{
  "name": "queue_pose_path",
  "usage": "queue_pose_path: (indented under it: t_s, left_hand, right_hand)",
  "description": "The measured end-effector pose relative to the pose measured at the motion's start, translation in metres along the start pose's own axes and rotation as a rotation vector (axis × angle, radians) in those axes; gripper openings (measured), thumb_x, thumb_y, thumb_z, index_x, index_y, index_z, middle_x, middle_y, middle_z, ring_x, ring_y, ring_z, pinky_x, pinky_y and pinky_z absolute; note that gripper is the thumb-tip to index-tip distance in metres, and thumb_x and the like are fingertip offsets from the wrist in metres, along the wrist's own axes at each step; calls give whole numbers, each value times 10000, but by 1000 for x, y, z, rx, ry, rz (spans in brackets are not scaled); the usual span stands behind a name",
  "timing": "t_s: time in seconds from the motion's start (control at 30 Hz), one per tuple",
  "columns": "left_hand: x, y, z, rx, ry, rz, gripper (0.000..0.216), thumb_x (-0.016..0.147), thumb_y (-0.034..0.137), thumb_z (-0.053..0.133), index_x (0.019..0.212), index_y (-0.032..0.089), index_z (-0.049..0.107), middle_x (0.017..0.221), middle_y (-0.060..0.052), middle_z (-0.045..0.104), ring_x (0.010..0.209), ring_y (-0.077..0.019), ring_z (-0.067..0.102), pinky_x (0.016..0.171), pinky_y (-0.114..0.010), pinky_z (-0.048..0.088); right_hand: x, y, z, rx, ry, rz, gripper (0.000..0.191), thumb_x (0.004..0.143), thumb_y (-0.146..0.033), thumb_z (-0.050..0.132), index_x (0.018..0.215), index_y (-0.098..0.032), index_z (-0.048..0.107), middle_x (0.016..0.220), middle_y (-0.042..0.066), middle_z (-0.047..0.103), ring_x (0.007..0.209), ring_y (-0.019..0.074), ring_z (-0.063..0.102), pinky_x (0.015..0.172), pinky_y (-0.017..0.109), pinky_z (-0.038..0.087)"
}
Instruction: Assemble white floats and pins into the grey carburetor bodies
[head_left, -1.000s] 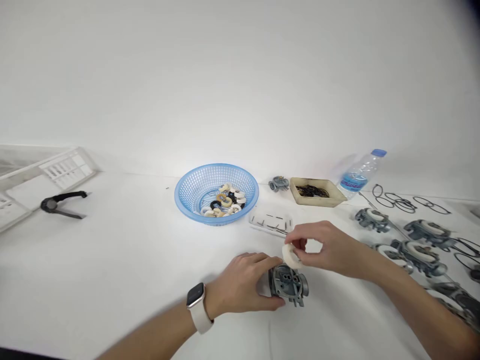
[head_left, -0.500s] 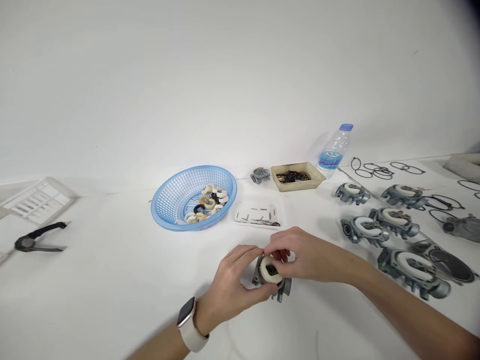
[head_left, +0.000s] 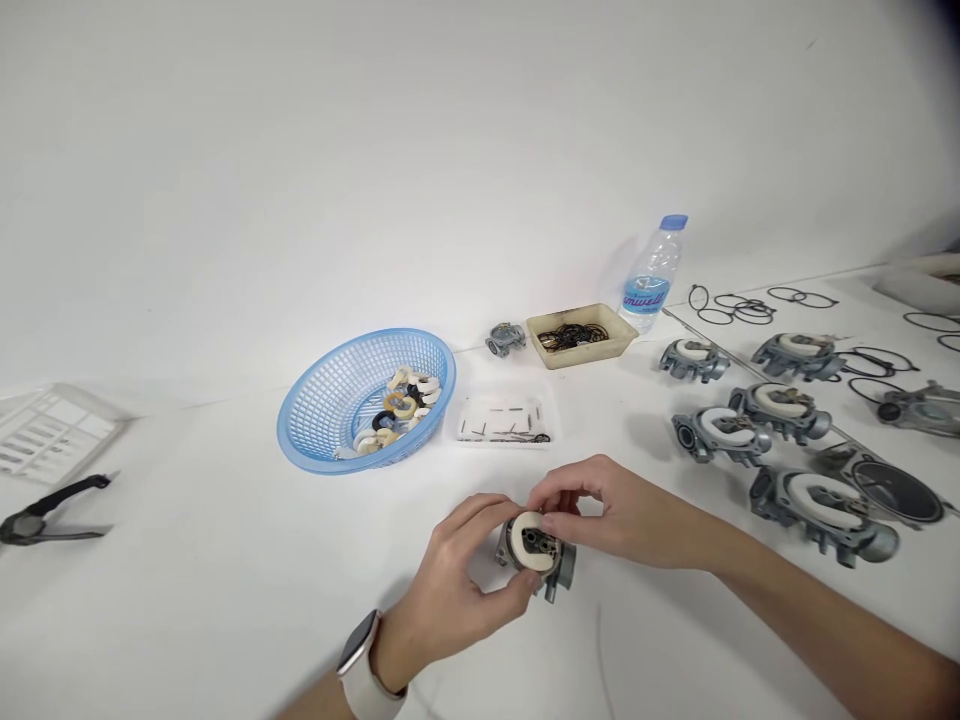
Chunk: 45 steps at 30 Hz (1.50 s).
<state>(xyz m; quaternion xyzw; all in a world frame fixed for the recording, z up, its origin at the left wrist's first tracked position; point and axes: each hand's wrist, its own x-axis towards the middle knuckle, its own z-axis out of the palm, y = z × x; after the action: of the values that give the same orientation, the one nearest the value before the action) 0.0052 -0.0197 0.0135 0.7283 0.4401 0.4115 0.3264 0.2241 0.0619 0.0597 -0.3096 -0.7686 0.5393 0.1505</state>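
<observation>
6 float-topped carbs (head_left: pixel 564 570), 1 bskt (head_left: pixel 322 392), 1 btl (head_left: pixel 649 284).

Single view, from your head. Camera faces forward and down over tabletop (head_left: pixel 187 580), close enough that your left hand (head_left: pixel 444 582) and right hand (head_left: pixel 631 510) sit within arm's reach, low in frame. Wall (head_left: pixel 375 150) fills upper part, behind basket (head_left: pixel 313 422) and bottle (head_left: pixel 649 290). Wide lens takes in pliers (head_left: pixel 27 527) at your left edge, carburetors (head_left: pixel 829 508) toward right.
</observation>
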Motion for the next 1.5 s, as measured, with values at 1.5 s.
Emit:
queue_pose_path:
  t_s: [1.5]
  left_hand:
    - [-4,0,13,157,30,-117,485,742,296,882,1163,274,642,1117,-29,676,1025,-262,626,917,-401,515]
  right_hand:
    - [139,15,-43,-970,-243,93,505,670,-45,597,1137,-231,652,880,51,679,833,253,635,596,270,330]
